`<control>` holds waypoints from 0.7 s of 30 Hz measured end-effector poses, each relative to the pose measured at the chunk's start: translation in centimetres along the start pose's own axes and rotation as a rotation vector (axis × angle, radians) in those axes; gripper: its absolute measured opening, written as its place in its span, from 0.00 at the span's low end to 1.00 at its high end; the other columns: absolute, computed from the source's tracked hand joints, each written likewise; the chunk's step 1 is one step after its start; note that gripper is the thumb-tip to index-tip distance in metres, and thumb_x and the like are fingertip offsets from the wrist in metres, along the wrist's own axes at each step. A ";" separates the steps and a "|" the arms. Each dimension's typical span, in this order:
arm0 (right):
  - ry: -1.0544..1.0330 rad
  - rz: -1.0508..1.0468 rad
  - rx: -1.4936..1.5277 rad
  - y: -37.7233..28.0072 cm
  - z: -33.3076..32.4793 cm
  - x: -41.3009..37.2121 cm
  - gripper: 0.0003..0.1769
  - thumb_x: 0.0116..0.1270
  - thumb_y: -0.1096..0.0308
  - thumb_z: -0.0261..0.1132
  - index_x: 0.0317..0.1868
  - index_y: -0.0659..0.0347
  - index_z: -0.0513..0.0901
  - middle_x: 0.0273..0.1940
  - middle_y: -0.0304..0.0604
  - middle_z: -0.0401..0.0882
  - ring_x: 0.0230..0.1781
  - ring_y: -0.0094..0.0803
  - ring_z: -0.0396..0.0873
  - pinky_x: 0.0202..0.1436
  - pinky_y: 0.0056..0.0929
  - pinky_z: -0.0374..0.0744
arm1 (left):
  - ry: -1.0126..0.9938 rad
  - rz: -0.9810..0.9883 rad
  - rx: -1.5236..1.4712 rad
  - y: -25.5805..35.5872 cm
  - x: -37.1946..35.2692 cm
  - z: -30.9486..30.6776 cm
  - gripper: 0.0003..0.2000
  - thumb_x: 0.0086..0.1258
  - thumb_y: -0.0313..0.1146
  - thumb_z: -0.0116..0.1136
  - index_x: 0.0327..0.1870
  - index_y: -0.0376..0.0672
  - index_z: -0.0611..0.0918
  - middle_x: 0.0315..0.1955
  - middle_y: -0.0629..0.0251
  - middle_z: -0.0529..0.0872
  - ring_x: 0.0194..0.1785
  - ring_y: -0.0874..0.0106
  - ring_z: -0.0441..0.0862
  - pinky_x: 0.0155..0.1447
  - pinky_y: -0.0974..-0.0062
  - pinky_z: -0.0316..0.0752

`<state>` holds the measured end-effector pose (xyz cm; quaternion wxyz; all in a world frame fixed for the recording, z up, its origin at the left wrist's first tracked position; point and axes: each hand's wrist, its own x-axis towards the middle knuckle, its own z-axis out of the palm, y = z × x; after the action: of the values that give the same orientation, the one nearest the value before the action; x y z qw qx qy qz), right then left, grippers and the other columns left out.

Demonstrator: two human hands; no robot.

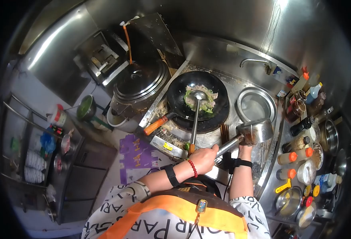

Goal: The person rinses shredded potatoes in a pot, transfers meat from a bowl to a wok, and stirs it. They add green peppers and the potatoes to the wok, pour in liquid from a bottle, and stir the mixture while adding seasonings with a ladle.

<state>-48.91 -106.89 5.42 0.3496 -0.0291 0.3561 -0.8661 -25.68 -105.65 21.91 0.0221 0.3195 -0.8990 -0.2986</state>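
A black wok (219, 104) sits on the burner with greens and pale pieces of food in it. A steel ladle (198, 95) rests bowl-down in the food, its long handle running back to my left hand (204, 158), which is closed around the handle's end. That wrist wears a red bead bracelet and a black band. My right hand (246, 148) grips a small steel saucepan (258, 130) where its handle meets the body, holding it just right of the wok. The saucepan's long handle points toward my left hand.
A big lidded steel pot (140, 81) stands left of the wok. A round steel basin (256, 104) and a tap (255, 61) lie to the right. Sauce bottles and seasoning tins (303, 155) crowd the right counter. Shelves with bowls (34, 167) are far left.
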 end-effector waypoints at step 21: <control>0.256 -0.004 -0.022 -0.8 -6.7 -1.7 0.29 0.67 0.44 0.45 0.55 0.57 0.73 0.51 0.46 0.75 0.50 0.45 0.74 0.54 0.46 0.75 | -0.145 0.055 -0.102 -0.9 0.3 2.6 0.14 0.52 0.20 0.50 0.42 0.31 0.69 0.27 0.43 0.81 0.34 0.49 0.81 0.40 0.56 0.75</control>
<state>-50.08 -101.46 1.29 0.2994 0.0771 0.4075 -0.8593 -26.02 -105.01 19.25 -0.0185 0.2708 -0.8903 -0.3657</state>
